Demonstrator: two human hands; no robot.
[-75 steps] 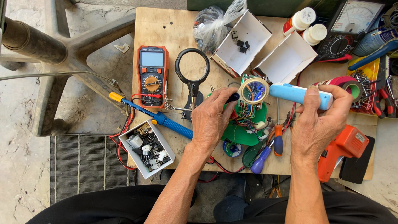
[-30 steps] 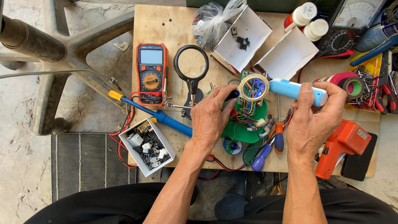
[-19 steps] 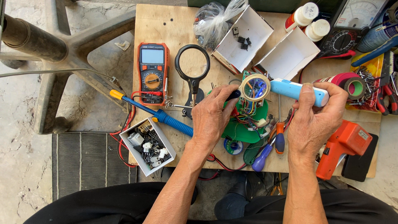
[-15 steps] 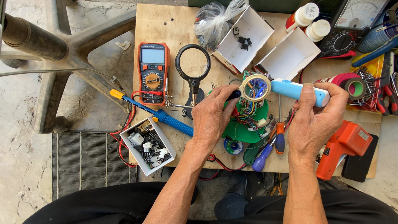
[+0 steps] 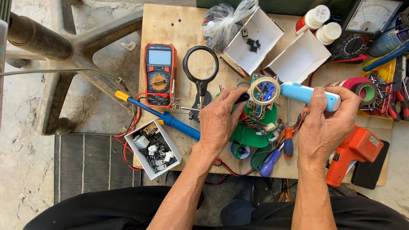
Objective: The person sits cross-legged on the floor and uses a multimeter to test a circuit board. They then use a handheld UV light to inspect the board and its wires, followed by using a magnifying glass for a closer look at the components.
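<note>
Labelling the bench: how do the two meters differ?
The orange multimeter lies whole on the wooden board with a blank digital screen; the black meter sits at the top right edge, cut off by the frame, with a needle scale. Both have a round selector dial.

Both forearms bare, reaching up from bottom of frame, roughly parallel; left hand [image 5: 219, 119] palm down, fingers curled, fingertips pinched together at upper right; right hand [image 5: 326, 123] was closed in a fist-like grip, thumb on top, knuckles facing camera; hands apart, not touching.
</note>
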